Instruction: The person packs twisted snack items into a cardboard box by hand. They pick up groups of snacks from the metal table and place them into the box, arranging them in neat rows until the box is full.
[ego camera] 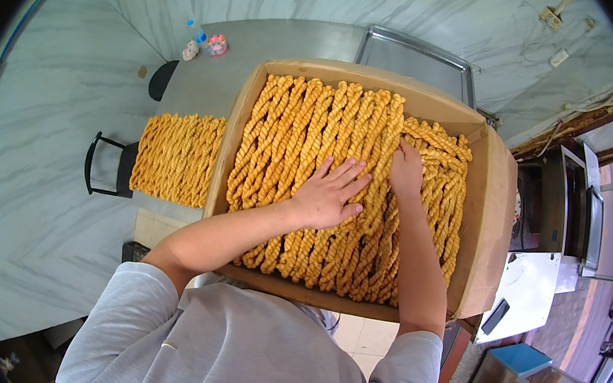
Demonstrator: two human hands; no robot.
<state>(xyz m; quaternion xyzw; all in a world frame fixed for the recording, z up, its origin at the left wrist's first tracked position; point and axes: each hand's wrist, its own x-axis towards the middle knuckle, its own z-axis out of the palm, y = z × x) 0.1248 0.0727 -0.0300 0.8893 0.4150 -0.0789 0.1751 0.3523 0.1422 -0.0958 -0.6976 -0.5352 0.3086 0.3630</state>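
In front of me stands a cardboard box point(494, 213) packed with golden-brown fried dough twists point(315, 118) laid side by side. The upper layer covers the left and middle of the box, while a lower layer of twists point(445, 196) shows along the right. My left hand point(331, 194) lies palm down on the upper layer with its fingers spread. At that layer's right edge, my right hand point(406, 171) touches the outermost twist. Its fingertips are partly hidden between the twists, so I cannot tell whether they pinch one.
More dough twists point(177, 160) lie in rows on the metal table point(278, 38), left of the box. A metal tray point(417, 62) is behind it. Small toys point(217, 45) and a plastic bottle point(197, 31) stand at the back left. A black chair point(111, 166) adjoins the table; a phone point(495, 316) lies at right.
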